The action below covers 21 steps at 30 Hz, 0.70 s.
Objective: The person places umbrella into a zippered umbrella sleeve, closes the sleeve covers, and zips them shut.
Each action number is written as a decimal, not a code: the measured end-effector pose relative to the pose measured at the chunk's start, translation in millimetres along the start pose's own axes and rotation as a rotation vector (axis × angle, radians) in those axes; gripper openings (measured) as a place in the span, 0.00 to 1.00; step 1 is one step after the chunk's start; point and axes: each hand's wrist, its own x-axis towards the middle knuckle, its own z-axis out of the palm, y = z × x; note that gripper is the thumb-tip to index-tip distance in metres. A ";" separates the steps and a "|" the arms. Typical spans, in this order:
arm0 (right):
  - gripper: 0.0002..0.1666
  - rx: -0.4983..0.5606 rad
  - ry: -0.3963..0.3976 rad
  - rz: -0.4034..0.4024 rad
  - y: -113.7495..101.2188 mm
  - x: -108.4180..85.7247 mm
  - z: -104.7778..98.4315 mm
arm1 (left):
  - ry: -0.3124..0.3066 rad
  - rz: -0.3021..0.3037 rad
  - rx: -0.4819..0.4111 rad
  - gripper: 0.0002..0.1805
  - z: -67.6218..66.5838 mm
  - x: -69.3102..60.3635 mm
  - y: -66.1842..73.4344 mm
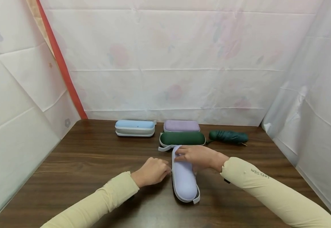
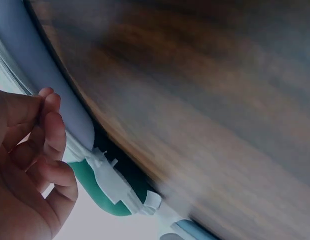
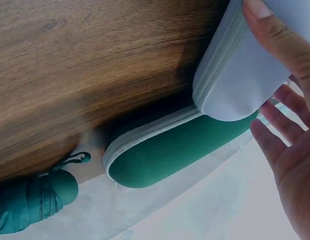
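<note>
The lilac case (image 1: 186, 185) lies between your hands, long axis running away from you, near end canted slightly right. Your left hand (image 1: 153, 171) is at its left edge, fingers curled, tips together on the zip (image 2: 12, 72); it seems to pinch there, though the contact is hidden. Your right hand (image 1: 198, 155) grips the far half across its width, thumb on the right side. Just past that end, the green case (image 1: 182, 138) lies crosswise.
</note>
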 end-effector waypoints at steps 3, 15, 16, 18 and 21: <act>0.49 0.059 -0.011 0.023 1.3 0.6 1.0 | 0.016 0.004 0.018 0.07 -0.3 0.1 -3.0; 0.43 0.189 0.029 0.057 9.0 -3.8 7.7 | -0.009 0.017 -0.001 0.10 -3.7 -2.1 -7.8; 0.42 0.189 0.030 0.061 9.4 -4.3 7.6 | -0.013 0.014 -0.002 0.10 -4.2 -2.4 -8.4; 0.40 0.193 0.030 0.066 9.8 -5.1 7.6 | -0.021 0.007 -0.007 0.10 -5.2 -3.4 -9.4; 0.39 0.202 0.029 0.075 9.3 -6.3 7.8 | -0.023 0.004 -0.006 0.10 -5.3 -4.7 -11.0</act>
